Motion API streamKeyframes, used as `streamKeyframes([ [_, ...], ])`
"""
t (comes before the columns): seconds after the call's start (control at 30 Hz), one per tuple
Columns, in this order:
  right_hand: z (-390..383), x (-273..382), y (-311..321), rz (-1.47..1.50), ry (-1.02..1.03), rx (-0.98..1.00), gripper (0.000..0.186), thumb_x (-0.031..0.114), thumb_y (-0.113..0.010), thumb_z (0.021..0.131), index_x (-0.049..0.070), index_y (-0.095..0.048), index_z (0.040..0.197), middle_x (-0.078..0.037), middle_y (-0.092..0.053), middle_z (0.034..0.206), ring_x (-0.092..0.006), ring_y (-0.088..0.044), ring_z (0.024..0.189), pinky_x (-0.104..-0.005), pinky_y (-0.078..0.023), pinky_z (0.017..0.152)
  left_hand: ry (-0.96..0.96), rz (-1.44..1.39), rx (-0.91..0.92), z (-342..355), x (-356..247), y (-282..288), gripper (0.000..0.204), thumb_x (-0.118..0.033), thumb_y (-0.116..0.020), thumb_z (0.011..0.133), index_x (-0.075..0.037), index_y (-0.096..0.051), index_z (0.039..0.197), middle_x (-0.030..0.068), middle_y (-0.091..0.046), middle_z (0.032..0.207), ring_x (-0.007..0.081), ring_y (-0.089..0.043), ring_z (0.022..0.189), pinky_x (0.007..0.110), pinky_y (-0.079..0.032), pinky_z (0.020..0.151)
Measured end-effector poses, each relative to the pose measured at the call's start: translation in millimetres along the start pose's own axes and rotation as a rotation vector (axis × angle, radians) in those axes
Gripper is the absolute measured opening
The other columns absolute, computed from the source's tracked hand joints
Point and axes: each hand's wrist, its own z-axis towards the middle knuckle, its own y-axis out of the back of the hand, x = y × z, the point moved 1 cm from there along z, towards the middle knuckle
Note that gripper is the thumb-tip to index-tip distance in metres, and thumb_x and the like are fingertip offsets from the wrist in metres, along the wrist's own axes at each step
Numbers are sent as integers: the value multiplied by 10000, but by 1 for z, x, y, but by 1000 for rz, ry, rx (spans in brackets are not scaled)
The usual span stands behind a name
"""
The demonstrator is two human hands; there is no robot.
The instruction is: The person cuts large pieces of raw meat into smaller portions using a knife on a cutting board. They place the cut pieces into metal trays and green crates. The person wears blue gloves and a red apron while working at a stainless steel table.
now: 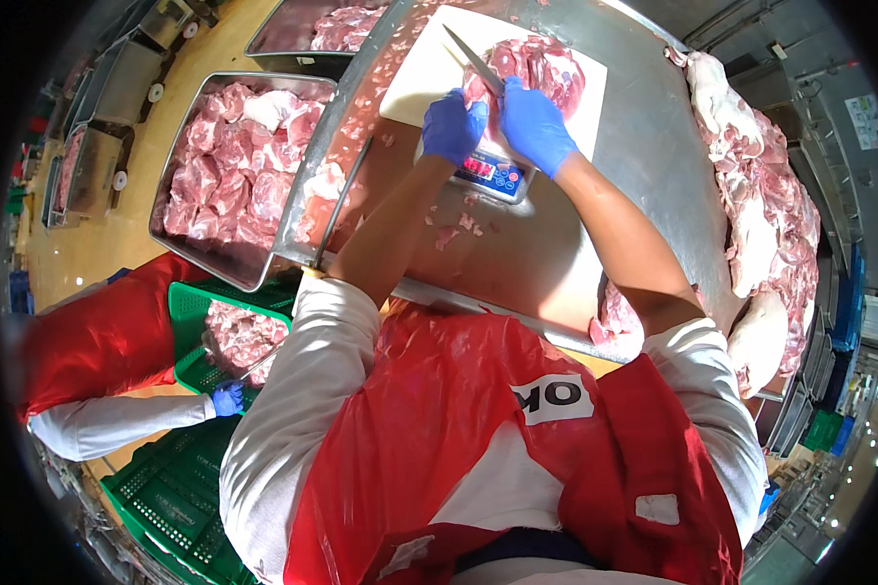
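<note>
R fingers (519, 102) round knife (472, 58); L fingers (470, 111) at meat (556, 74) edge, grip unclear; room on steel tbl (654, 127) R of board (412, 86)

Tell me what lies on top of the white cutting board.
Raw meat lies on the white cutting board; the right hand holds a knife over it, and the left hand is at its near edge. The board beneath the meat is hidden.

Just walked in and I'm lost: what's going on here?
Someone in blue gloves has raw meat on a white board. Their right hand holds a knife angled across it; their left hand is at its near edge. A scale sits nearer the person. The tray to the left holds more cuts. Another person's gloved hand is by a green crate.
</note>
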Motion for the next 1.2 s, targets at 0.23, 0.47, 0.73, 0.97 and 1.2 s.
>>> streamKeyframes([
  [0.23, 7, -2, -2, -87, 86, 161, 286, 151, -535, 929, -40, -469, 1132, -302, -640, 818, -471, -645, 824, -555, -503, 724, -60, -137, -17, -5, -1, 5, 287, -255, -636, 881, -5, -658, 1020, 262, -676, 844, 457, -658, 839, 534, -513, 730],
  [0.47, -113, -59, 28, -160, -47, 482, 408, 126, -409, 979, 28, -392, 1375, -294, -650, 990, -479, -646, 925, -548, -500, 798, -10, -139, 130, -17, -7, 39, 271, -223, -623, 895, -2, -667, 1047, 252, -677, 851, 425, -675, 834, 489, -526, 730],
  [0.73, -87, -2, 67, 1, -24, 366, 256, 194, -361, 1013, -15, -437, 1143, -296, -647, 842, -461, -655, 798, -542, -506, 716, -12, -352, 95, -22, 24, 44, 241, -233, -584, 916, -15, -668, 975, 224, -692, 910, 412, -670, 875, 470, -532, 760],
  [0.97, -9, 1, -15, -14, -95, 423, 395, 251, -247, 1032, -56, -491, 1070, -259, -670, 928, -488, -641, 854, -527, -474, 880, -83, 23, 217, -9, 5, 62, 252, -202, -592, 892, -17, -679, 1040, 236, -688, 930, 415, -669, 886, 449, -539, 754],
  [1.2, -183, -95, 36, -302, -63, 482, 264, 186, -389, 1011, 28, -427, 1219, -253, -640, 827, -457, -644, 749, -541, -508, 702, 109, -759, 295, -3, 6, 112, 137, -159, -636, 848, -22, -624, 851, 183, -649, 779, 371, -655, 695, 446, -530, 631],
])
